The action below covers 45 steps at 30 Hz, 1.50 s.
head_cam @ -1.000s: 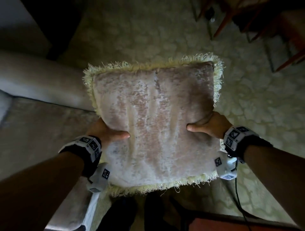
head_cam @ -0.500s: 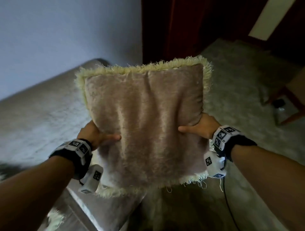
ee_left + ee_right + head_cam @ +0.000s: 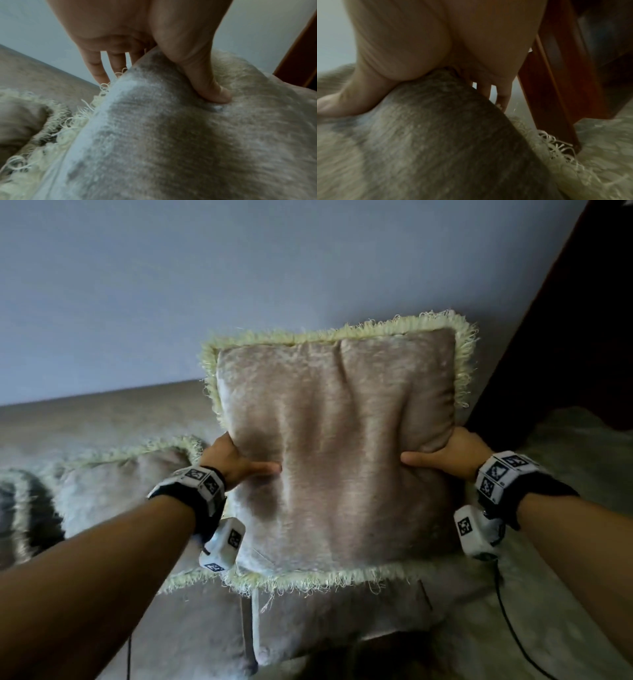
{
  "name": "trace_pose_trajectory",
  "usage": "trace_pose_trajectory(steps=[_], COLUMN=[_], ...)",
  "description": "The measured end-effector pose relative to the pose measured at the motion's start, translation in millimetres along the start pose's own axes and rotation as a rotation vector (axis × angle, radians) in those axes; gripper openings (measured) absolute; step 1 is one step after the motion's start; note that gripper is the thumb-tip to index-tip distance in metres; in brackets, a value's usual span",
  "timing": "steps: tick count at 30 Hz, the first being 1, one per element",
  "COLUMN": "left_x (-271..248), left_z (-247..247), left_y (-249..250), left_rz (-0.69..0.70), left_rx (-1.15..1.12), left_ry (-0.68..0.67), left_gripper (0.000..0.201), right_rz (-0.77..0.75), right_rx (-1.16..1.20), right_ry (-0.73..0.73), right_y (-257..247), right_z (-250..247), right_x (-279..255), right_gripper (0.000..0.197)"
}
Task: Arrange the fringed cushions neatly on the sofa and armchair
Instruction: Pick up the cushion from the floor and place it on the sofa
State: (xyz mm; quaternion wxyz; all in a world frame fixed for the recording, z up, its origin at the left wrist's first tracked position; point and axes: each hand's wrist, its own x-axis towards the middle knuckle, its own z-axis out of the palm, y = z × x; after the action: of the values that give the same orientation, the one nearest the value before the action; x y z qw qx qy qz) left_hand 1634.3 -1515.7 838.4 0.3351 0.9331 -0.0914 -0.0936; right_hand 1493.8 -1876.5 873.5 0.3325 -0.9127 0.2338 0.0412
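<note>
Both bare forearms reach forward, each wrist wearing a black band with white marker blocks. The left hand point(image 3: 233, 460) grips the cushion point(image 3: 339, 446) at its left edge, thumb pressed into the front face, fingers point(image 3: 96, 65) behind. The right hand point(image 3: 448, 451) mirrors it on the right edge, thumb forward, fingers point(image 3: 503, 93) wrapped behind.

The held cushion point(image 3: 337, 446) is shiny beige-pink with a pale yellow fringe point(image 3: 329, 577); the sofa point(image 3: 85, 419) is matching beige, the wall point(image 3: 171, 285) grey-blue, the wooden frame point(image 3: 556, 94) reddish brown
</note>
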Motion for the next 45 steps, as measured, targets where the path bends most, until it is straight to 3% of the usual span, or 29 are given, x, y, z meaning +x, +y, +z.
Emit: trace_pose_trajectory(steps=[2,9,16,18,21,23,26,31,35,38,45], left_x=[-1.6,25.6,77.8,94.7,112.3,120.3,139.1,168.1,196.1,211.9,239.2], left_z=[-5.2,6.0,35.7,46.7,70.9,81.1,99.3,138.4,173.7,203.5,260.1], left_y=[-14.9,-94.0,-127.0,-134.8,-150.0,-152.4,-155.2,-174.7,-192.7,-199.8,-218.1], left_rz=[-0.033,-0.240,-0.290,-0.295,-0.316,-0.343,-0.384,-0.478,-0.531,-0.564,-0.616], left_rx=[-0.041,-0.140,-0.133,-0.151,-0.197,-0.216,-0.224,-0.230,-0.239,-0.226,-0.250], left_ry=[0.034,0.087,0.014,-0.012,-0.058,-0.081,-0.107,-0.085,-0.106,-0.120,-0.178], left_gripper=[0.113,0.117,0.108,0.113,0.123,0.127,0.113,0.112,0.118,0.111,0.100], right_rz=[-0.041,-0.085,0.061,0.073,0.137,0.159,0.187,0.203,0.226,0.243,0.229], right_rx=[-0.020,-0.075,-0.058,-0.037,-0.018,-0.005,0.043,0.079,0.120,0.139,0.193], right_ry=[-0.021,-0.145,-0.193,-0.193,-0.222,-0.223,-0.258,-0.359,-0.357,-0.346,-0.399], right_y=[-10.7,-42.7,-41.0,-35.5,-18.0,-8.1,7.1,33.0,70.9,90.1,123.3], right_z=[6.6,53.4,111.2,124.0,138.6,146.0,159.1,190.4,219.1,232.2,266.7], right_x=[13.5,68.2,123.7,139.1,158.7,172.1,200.5,255.7,292.1,308.4,346.8], right_gripper=[0.147,0.143,0.132,0.130,0.106,0.099,0.097,0.081,0.106,0.106,0.062])
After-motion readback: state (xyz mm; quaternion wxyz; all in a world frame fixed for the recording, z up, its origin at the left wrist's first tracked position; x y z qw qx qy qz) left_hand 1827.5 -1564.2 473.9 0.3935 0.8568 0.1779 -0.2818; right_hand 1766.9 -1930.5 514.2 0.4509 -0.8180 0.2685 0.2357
